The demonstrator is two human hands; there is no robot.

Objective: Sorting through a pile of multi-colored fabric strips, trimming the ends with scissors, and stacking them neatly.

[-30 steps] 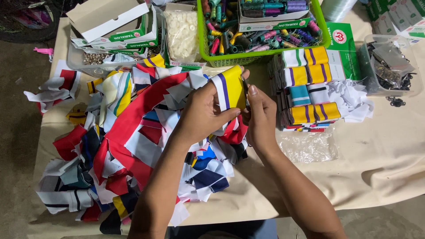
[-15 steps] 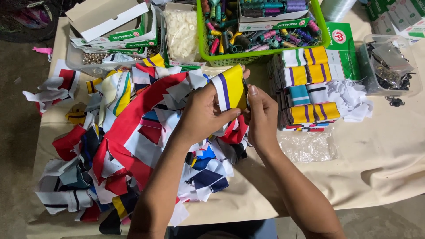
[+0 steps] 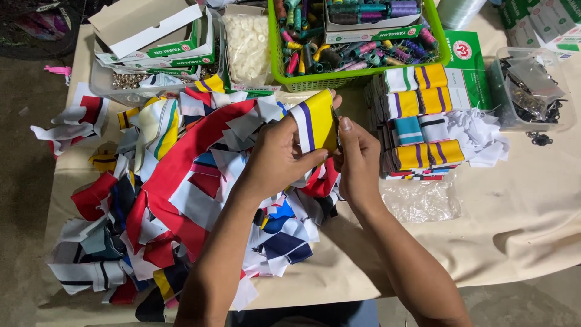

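Two hands work at the centre of the frame over a cloth-covered surface [image 3: 520, 230]. The left hand [image 3: 275, 160] is closed on one striped fabric piece [image 3: 315, 124], white, purple and yellow, held upright just above centre with the thumb on its lower edge. The right hand [image 3: 358, 160] is closed against the same piece's right edge, thumb raised along it; whether it also holds a small tool cannot be told. Left of the hands lies one loose heap of fabric scraps [image 3: 175, 194] in red, white, navy and yellow; the pieces overlap too much to count. Right of the hands stands one neat stack of folded striped pieces [image 3: 420, 124], showing six faces in three rows of two: four yellow, one teal, one white and black. At upper centre is one green basket [image 3: 357, 71] of thread spools, too many to count, with one bag of white buttons [image 3: 245, 45] just beside it on the left. One open cardboard box [image 3: 142, 27] sits at upper left. One clear plastic container [image 3: 529, 91] of dark metal parts sits at upper right.
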